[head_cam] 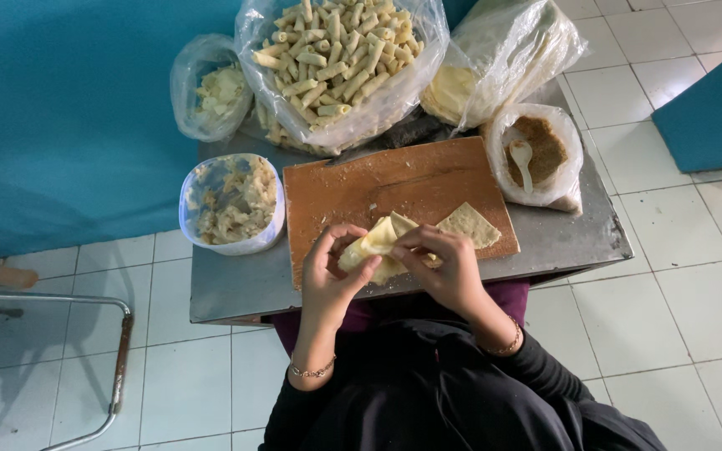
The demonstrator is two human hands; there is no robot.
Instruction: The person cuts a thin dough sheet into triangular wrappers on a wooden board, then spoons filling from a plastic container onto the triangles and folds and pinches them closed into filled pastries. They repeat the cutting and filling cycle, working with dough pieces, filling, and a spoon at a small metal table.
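Both hands meet over the near edge of a brown wooden board (378, 179). My left hand (332, 271) and my right hand (444, 267) grip a pale yellow pastry wrapper (373, 242) that is partly folded between the fingers. Just right of it, a second flat wrapper sheet (471, 224) lies on the board. The board rests on a small grey metal table (570, 238).
At the back stands a big clear bag of rolled pastry sticks (336, 54). A small bag of scraps (211, 88) and a plastic tub of scraps (231, 200) sit at left. A bag of round wrappers (495, 58) and a bag of brown filling with a spoon (536, 150) sit at right.
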